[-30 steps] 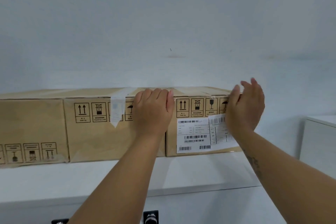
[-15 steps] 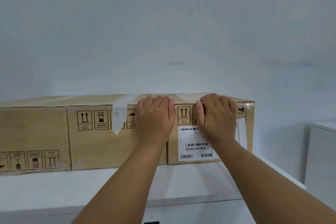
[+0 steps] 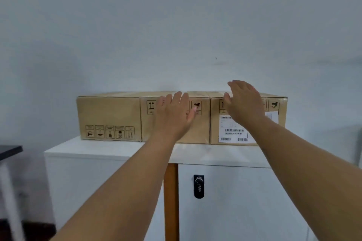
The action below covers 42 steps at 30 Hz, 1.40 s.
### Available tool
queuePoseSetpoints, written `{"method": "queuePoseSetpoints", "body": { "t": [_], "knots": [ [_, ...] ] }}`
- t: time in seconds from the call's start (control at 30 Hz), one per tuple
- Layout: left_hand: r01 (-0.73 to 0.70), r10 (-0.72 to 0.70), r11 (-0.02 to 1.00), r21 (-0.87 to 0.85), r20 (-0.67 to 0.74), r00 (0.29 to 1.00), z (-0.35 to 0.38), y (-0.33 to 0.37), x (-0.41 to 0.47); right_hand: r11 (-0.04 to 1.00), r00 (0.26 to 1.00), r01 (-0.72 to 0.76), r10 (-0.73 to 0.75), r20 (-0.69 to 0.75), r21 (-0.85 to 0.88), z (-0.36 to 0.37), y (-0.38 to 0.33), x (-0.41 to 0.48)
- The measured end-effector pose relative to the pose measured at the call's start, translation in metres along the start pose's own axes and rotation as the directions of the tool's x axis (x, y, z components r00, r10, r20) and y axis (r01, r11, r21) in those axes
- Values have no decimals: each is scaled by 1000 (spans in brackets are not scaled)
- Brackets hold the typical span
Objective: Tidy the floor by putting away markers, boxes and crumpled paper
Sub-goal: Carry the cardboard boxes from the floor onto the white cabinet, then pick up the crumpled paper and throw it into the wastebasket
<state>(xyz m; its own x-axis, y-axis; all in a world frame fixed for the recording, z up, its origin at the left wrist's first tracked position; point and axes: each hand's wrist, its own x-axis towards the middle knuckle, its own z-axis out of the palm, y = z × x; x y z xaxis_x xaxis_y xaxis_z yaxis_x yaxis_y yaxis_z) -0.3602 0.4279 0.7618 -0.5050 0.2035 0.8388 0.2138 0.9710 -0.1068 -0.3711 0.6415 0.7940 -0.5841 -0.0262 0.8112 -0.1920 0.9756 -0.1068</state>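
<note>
Three brown cardboard boxes stand side by side on a white cabinet top [image 3: 109, 149], against the wall. The left box [image 3: 108, 115] carries a row of handling symbols. My left hand [image 3: 173, 116] hovers open in front of the middle box [image 3: 201, 131], fingers spread, holding nothing. In front of the right box [image 3: 256, 137], which has a white barcode label [image 3: 233, 133], my right hand [image 3: 244, 103] is lifted with fingers apart, also empty. No markers or crumpled paper are in view.
The white cabinet has a door with a black lock [image 3: 199, 186] and a wooden strip [image 3: 171, 201] left of it. A dark tabletop edge [image 3: 9, 149] on a white leg sits at the far left. A plain pale wall rises behind the boxes.
Both hands have let go of the boxes' top edges and opened. The view has pulled back, so the whole row of boxes and the cabinet front now show.
</note>
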Motion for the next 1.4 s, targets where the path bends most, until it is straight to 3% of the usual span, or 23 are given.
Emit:
{"method": "queuePoseSetpoints", "body": {
  "t": [0.3,0.43,0.6,1.0,1.27,1.4],
  "knots": [
    [169,-207,950,263,124,970,-71,-117,-135,967,956,200,-229,185,161,35,-143,-60],
    [258,-368,866,429,197,909,-108,-177,-199,900,907,301,-372,196,316,52,-232,-81],
    [371,-558,729,575,185,809,-160,-231,-276,774,817,415,-549,179,479,62,-342,-112],
    [478,-826,438,761,132,548,-248,-290,-451,472,538,421,-817,206,774,100,-530,-236],
    [523,-942,268,809,106,318,-256,-311,-563,372,308,351,-912,270,859,153,-606,-347],
    [533,-969,233,813,150,195,-246,-316,-634,377,134,295,-926,353,878,183,-627,-418]
  ]
}}
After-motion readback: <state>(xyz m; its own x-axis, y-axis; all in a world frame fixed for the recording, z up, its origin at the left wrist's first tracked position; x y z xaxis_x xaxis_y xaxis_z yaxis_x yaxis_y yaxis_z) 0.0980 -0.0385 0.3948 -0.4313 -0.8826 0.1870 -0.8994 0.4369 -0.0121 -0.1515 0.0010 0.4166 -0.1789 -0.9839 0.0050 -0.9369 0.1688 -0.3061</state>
